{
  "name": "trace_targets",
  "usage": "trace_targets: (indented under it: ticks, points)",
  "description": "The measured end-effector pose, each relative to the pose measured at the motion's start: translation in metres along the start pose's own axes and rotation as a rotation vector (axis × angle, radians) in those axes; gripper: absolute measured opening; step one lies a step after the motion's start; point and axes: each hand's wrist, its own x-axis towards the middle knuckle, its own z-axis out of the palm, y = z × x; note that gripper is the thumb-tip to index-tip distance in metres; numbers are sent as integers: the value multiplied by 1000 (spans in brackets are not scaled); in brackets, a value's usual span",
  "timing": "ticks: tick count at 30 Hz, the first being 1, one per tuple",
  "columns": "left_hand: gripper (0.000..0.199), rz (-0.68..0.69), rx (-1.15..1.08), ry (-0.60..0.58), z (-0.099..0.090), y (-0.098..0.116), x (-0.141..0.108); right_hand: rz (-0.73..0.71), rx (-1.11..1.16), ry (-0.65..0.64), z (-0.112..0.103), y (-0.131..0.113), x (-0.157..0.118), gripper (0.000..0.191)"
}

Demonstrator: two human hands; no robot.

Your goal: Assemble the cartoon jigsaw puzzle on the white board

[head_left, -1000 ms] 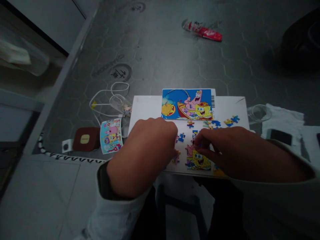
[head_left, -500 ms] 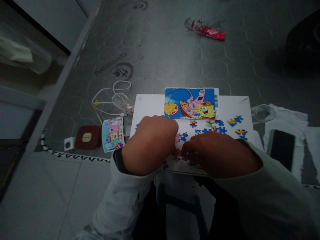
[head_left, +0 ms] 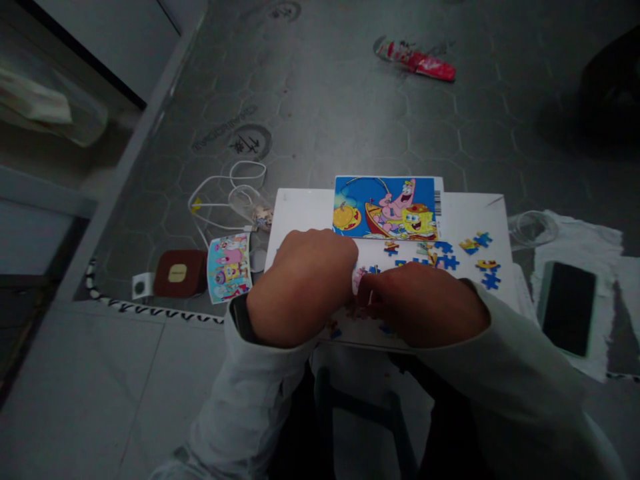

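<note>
My left hand [head_left: 307, 287] is closed, knuckles up, over the left half of a white board [head_left: 303, 207]. Its fingertips are mostly hidden under it. Bent inward, my right hand [head_left: 423, 303] has its fingers pinched together right beside the left fingertips; whatever lies between them is too dark to make out. Around the hands lie jigsaw puzzle pieces, among them a blue piece [head_left: 443, 247], a joined yellow-and-blue pair [head_left: 475, 243] and a dark piece [head_left: 333, 328] near the front edge. Behind them lies a picture card [head_left: 385, 208] with cartoon figures on blue.
Left of the board are a cartoon card [head_left: 229, 268], a brown box [head_left: 179, 273] and a looped white cord [head_left: 215, 178]. To the right, a phone [head_left: 569, 308] rests on white paper [head_left: 603, 243] near a clear cup [head_left: 535, 228]. A red wrapper [head_left: 433, 67] lies farther off.
My right hand has shifted left, its fingers drawing together and meeting the left fingertips. The left hand stays nearly in place. The whole view has moved slightly.
</note>
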Motion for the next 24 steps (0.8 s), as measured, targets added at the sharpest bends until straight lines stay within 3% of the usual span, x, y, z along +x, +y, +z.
trace_targets:
  ticks: [10,15,20,24]
  points:
    - [42,-2,18,-9,0,0,2,7,15,-17,-2,2,0,32]
    - [44,57,51,-2,2,-2,3,-50,33,105,4,25,-2,30]
    - [30,46,-14,-22,0,-4,-3,-145,9,169,1,45,-10,35]
    - [28,32,-47,19,1,-4,-12,-28,84,159,-2,48,-14,28]
